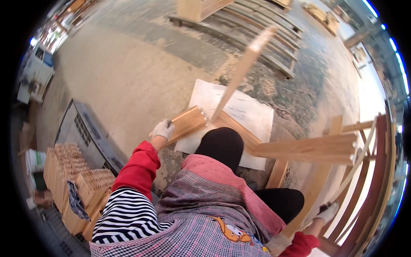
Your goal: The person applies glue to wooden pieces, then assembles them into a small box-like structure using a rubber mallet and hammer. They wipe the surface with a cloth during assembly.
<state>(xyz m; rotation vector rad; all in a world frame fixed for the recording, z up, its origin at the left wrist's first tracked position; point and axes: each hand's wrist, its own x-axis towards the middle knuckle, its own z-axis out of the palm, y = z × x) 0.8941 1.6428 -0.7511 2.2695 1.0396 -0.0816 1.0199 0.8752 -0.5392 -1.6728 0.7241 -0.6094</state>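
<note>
My left hand [162,129], in a whitish glove with dark fingertips, is closed beside the near end of a short stack of grooved wooden boards [187,123]. What its fingers hold, if anything, is hidden. Low at the right, my gloved right hand [327,213] closes at the lower end of a thin wooden strip [356,173], which slants up past a wooden rack [379,175]. Beyond my knees, a long narrow board [242,73] rises at a tilt from a white sheet [250,109] on the floor. Another board [239,128] lies on that sheet.
A wide board [306,149] juts right from near my knee towards the rack. Bundled wooden pieces [64,171] are stacked at my left, beside a grey plastic crate or pallet [87,132]. Ahead is a slatted wooden pallet [257,36] bearing timber [195,9].
</note>
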